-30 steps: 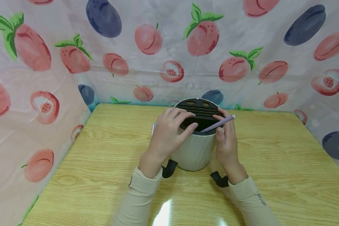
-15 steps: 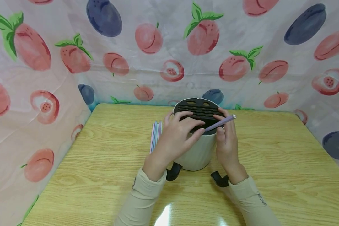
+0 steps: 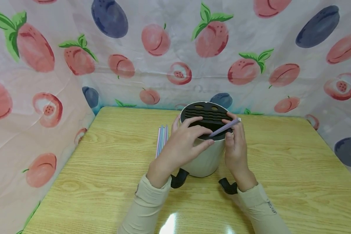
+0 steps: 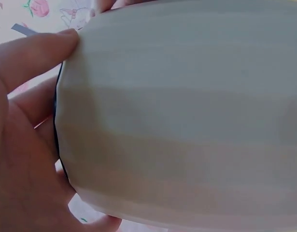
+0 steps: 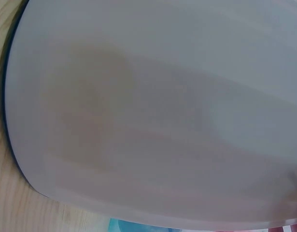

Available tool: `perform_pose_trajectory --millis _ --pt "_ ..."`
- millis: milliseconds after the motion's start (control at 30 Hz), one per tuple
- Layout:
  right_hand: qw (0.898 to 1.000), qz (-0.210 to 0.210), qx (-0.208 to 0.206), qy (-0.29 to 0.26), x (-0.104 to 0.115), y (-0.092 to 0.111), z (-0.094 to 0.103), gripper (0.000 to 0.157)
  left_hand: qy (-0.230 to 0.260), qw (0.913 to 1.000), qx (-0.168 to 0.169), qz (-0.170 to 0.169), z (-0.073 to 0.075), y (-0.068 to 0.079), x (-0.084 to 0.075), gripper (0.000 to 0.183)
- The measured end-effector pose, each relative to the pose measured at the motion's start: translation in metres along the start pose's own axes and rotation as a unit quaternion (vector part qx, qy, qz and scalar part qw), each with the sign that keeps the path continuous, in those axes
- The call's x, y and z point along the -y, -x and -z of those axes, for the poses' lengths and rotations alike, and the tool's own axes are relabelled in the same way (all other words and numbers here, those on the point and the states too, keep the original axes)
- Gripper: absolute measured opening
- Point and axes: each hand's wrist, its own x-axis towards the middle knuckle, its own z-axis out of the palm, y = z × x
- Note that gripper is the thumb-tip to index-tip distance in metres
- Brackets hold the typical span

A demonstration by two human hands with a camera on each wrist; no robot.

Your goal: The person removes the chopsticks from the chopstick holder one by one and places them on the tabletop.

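A pale fluted round holder point(image 3: 203, 162) with a black slotted top point(image 3: 206, 112) stands upright on the table. My left hand point(image 3: 182, 143) lies over its left front rim, thumb against the outer wall and fingers over the top; the left wrist view shows this hand point(image 4: 27, 111) curled about the rim. My right hand point(image 3: 235, 149) grips the right side of the holder. A slim purple stick point(image 3: 226, 126), pencil-like, slants up to the right from the front opening, its lower end hidden near the left fingertips. The right wrist view shows mostly the holder wall point(image 5: 162, 111).
Several pink, blue and purple sticks point(image 3: 162, 139) lie side by side on the table, left of the holder and partly behind my left hand. The wood-grain table point(image 3: 105, 175) ends at a fruit-printed cloth point(image 3: 120, 32) behind and at the sides.
My left hand has shifted right over the opening, its fingertips now close to the lower part of the purple stick. This uncovered the sticks on the table. The right hand has hardly moved.
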Motion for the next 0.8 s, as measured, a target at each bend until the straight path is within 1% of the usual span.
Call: perform_pose_trajectory --millis 67,167,300,400,467,533,567,633,700,767,800 --pt "1.000 0.006 -0.003 0.005 -0.001 0.001 0.000 0.058 0.017 0.9998 -0.012 0.004 0.002 0.000 0.001 0.022" --pt "1.000 0.009 -0.002 0.009 -0.001 0.002 0.000 0.057 0.055 0.9975 -0.044 0.004 0.004 0.001 0.004 0.018" --pt "1.000 0.014 0.002 0.011 0.003 0.000 0.000 0.057 0.104 0.9902 -0.092 -0.008 0.010 0.001 0.008 0.012" --pt "1.000 0.016 0.004 0.012 0.014 -0.003 0.000 0.058 0.137 0.9839 -0.114 -0.006 0.015 0.002 0.010 0.013" --pt "1.000 0.014 0.005 0.013 0.024 -0.005 0.000 0.059 0.170 0.9775 -0.124 0.001 0.018 0.004 0.010 0.015" --pt "1.000 0.011 0.004 0.006 0.031 -0.006 0.000 0.056 0.208 0.9682 -0.138 0.008 0.022 0.006 0.010 0.015" --pt "1.000 0.009 0.004 0.002 0.033 -0.007 0.000 0.055 0.225 0.9638 -0.143 0.013 0.026 0.006 0.006 0.014" --pt "1.000 0.009 0.004 0.005 0.026 -0.005 0.001 0.054 0.251 0.9546 -0.161 0.013 0.029 0.007 0.007 0.014" --pt "1.000 0.008 0.004 0.006 0.025 -0.005 0.001 0.053 0.265 0.9469 -0.182 0.013 0.033 0.008 0.007 0.014" --pt "1.000 0.008 0.006 0.011 0.027 -0.005 0.001 0.056 0.278 0.9392 -0.201 0.017 0.041 0.010 0.003 0.014" --pt "1.000 0.007 0.005 0.013 0.027 -0.005 0.001 0.057 0.286 0.9344 -0.212 0.014 0.043 0.011 0.004 0.013"
